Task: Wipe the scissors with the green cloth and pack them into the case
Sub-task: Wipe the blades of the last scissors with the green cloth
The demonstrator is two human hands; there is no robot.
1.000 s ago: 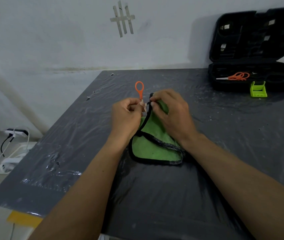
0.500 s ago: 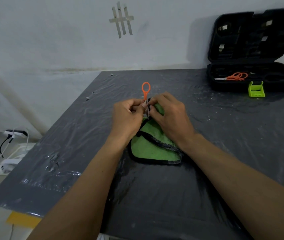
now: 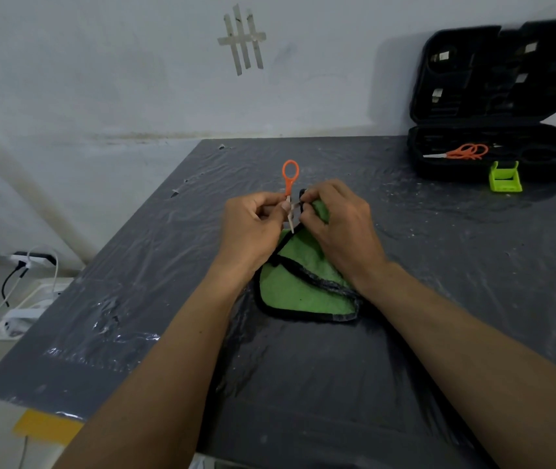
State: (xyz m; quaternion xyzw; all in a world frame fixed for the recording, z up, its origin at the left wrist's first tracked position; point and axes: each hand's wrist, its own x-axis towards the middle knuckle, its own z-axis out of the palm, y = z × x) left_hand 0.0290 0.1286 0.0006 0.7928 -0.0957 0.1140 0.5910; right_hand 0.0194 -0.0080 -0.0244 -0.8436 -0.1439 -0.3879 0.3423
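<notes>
At the table's middle my left hand (image 3: 251,225) pinches a small pair of orange-handled scissors (image 3: 290,179), one handle ring sticking up above my fingers and the pale blades spread in a cross between my hands. My right hand (image 3: 337,221) grips a bunched corner of the green cloth (image 3: 298,286) against one blade. The cloth, edged in black, trails down onto the table under my right wrist. The black case (image 3: 493,154) stands open at the far right with another orange pair of scissors (image 3: 462,152) lying in its tray.
The table (image 3: 439,265) is covered in dark wrinkled plastic sheeting. The case's green latch (image 3: 505,177) hangs over its front edge. A power strip with cables (image 3: 29,258) lies on the floor at the left. Tape strips (image 3: 242,38) mark the wall.
The scissors' handle ring shifted slightly right, then back, as the cloth corner rubbed the blades. The blades now show spread apart between my hands. Both hands stay in place.
</notes>
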